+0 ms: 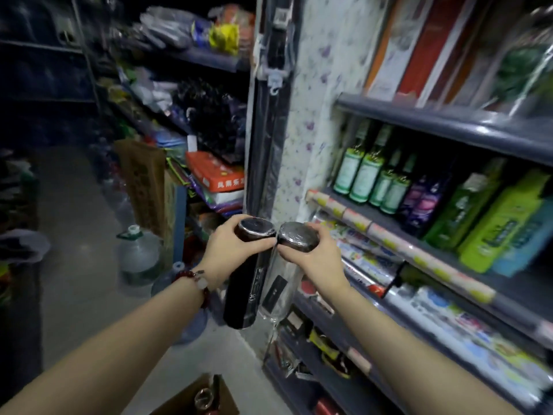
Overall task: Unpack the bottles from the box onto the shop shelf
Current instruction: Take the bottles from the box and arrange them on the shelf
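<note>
Left hand (228,254) gripping black bottle (243,292), right hand (314,255) gripping clear bottle (279,287)

1. The black bottle (244,290) looked glossy and opaque, its dark lid (256,228) smooth with a sheen.
2. The clear bottle (279,287) looked like transparent glass or plastic, which of the 2 could not be told.
3. The box (191,398) was matt brown cardboard.
4. The shelf (443,121) edge looked like smooth grey painted metal with a dull shine.
5. The bracelet (196,284) had polished dark red beads and 1 pale bead.
6. The water jug (139,256) was translucent plastic.
</note>
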Available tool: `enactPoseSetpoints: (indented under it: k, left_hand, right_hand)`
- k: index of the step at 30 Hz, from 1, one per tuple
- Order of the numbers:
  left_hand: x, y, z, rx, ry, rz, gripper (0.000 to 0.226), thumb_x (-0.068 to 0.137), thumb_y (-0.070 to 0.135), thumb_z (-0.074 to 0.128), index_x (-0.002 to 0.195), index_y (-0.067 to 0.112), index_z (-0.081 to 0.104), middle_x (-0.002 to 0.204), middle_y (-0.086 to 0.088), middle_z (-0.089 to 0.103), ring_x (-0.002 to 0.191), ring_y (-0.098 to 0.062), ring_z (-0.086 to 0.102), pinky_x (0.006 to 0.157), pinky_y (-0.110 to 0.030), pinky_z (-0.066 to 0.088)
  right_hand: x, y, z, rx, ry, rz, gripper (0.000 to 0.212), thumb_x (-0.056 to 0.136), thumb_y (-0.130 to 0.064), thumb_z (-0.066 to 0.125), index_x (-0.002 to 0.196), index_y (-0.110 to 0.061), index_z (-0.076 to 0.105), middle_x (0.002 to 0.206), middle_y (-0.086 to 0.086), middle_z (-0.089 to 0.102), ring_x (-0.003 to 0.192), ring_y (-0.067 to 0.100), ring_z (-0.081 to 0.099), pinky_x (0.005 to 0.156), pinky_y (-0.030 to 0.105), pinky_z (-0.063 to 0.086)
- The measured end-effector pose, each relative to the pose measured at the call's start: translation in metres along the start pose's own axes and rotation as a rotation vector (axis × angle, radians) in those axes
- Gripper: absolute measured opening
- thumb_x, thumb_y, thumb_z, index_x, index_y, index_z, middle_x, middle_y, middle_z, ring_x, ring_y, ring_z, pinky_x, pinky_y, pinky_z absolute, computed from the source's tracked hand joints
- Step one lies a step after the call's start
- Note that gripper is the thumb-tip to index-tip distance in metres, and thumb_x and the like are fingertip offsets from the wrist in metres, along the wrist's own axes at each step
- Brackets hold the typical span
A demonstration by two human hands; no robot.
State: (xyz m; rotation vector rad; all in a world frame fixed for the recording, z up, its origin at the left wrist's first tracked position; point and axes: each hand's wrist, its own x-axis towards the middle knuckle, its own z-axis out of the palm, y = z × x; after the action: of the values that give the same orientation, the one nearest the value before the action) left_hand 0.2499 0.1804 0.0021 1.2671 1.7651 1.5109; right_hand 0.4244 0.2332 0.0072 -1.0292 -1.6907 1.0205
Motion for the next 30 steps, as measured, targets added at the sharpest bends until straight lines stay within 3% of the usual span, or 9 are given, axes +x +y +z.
enactPoseSetpoints:
  k: [3, 8, 11, 13, 15, 20, 26, 29, 30]
  left_hand:
    - [0.017, 0.047, 0.018, -0.055, -0.045, 0.070, 0.059, 0.041, 0.057, 0.082, 0.094, 0.034, 0.068, 0.089, 0.017, 0.074, 0.089, 0.002, 0.067, 0.090, -0.029, 0.054]
    - [0.042, 0.110, 0.048, -0.099, -0.141, 0.161, 0.055, 0.043, 0.055, 0.085, 0.092, 0.035, 0.070, 0.088, 0.015, 0.075, 0.088, -0.002, 0.069, 0.088, -0.034, 0.056]
    - [0.055, 0.147, 0.069, -0.140, -0.166, 0.197, 0.064, 0.043, 0.057, 0.084, 0.100, 0.031, 0.069, 0.094, 0.013, 0.074, 0.090, -0.003, 0.068, 0.087, -0.026, 0.054]
    - [0.062, 0.169, 0.083, -0.169, -0.172, 0.206, 0.075, 0.050, 0.051, 0.086, 0.117, 0.028, 0.062, 0.107, 0.011, 0.067, 0.096, -0.002, 0.063, 0.084, -0.016, 0.047]
    - [0.069, 0.190, 0.096, -0.189, -0.207, 0.202, 0.081, 0.054, 0.047, 0.087, 0.126, 0.025, 0.056, 0.114, 0.008, 0.063, 0.102, -0.006, 0.060, 0.088, -0.020, 0.045]
    - [0.075, 0.239, 0.119, -0.238, -0.302, 0.242, 0.057, 0.045, 0.057, 0.085, 0.095, 0.035, 0.067, 0.097, 0.014, 0.071, 0.095, -0.008, 0.067, 0.088, -0.034, 0.054]
    - [0.081, 0.299, 0.142, -0.306, -0.427, 0.372, 0.042, 0.048, 0.057, 0.083, 0.084, 0.037, 0.071, 0.081, 0.019, 0.075, 0.075, 0.001, 0.070, 0.062, -0.016, 0.051]
    - [0.080, 0.329, 0.154, -0.354, -0.493, 0.425, 0.049, 0.050, 0.053, 0.084, 0.090, 0.028, 0.071, 0.082, 0.014, 0.075, 0.073, -0.001, 0.071, 0.056, -0.014, 0.052]
    - [0.079, 0.339, 0.159, -0.371, -0.513, 0.435, 0.052, 0.048, 0.053, 0.085, 0.091, 0.026, 0.071, 0.082, 0.012, 0.076, 0.075, -0.004, 0.072, 0.059, -0.018, 0.055]
  right_hand:
    - [0.010, -0.028, -0.036, 0.080, 0.056, -0.006, 0.060, 0.062, -0.023, 0.089, 0.114, -0.019, 0.059, 0.104, -0.004, 0.070, 0.094, 0.010, 0.068, 0.083, 0.027, 0.055]
    - [0.028, -0.062, -0.096, 0.190, 0.107, -0.025, 0.053, 0.065, -0.019, 0.087, 0.110, -0.019, 0.060, 0.090, -0.011, 0.072, 0.077, -0.006, 0.068, 0.062, 0.009, 0.050]
    - [0.040, -0.079, -0.130, 0.212, 0.111, -0.035, 0.039, 0.066, -0.018, 0.086, 0.100, -0.017, 0.068, 0.087, -0.002, 0.077, 0.082, 0.011, 0.072, 0.063, 0.018, 0.054]
    - [0.046, -0.092, -0.152, 0.198, 0.140, -0.063, 0.040, 0.063, -0.023, 0.088, 0.099, -0.017, 0.071, 0.090, 0.001, 0.077, 0.083, 0.016, 0.073, 0.066, 0.022, 0.055]
    - [0.051, -0.105, -0.173, 0.171, 0.178, -0.102, 0.046, 0.058, -0.034, 0.089, 0.098, -0.019, 0.072, 0.091, 0.000, 0.077, 0.086, 0.016, 0.073, 0.075, 0.028, 0.056]
    - [0.062, -0.140, -0.213, 0.162, 0.284, -0.155, 0.048, 0.051, -0.042, 0.088, 0.090, -0.020, 0.072, 0.087, -0.001, 0.076, 0.086, 0.018, 0.072, 0.081, 0.035, 0.056]
    - [0.059, -0.183, -0.254, 0.139, 0.388, -0.200, 0.047, 0.058, -0.036, 0.087, 0.097, -0.015, 0.072, 0.089, 0.001, 0.076, 0.082, 0.015, 0.072, 0.067, 0.026, 0.051]
    - [0.051, -0.204, -0.274, 0.147, 0.467, -0.203, 0.075, 0.051, -0.040, 0.089, 0.113, -0.006, 0.064, 0.101, 0.010, 0.074, 0.094, 0.024, 0.071, 0.080, 0.038, 0.055]
    - [0.048, -0.210, -0.282, 0.142, 0.493, -0.211, 0.073, 0.051, -0.039, 0.089, 0.112, -0.006, 0.065, 0.101, 0.010, 0.074, 0.096, 0.024, 0.071, 0.087, 0.041, 0.055]
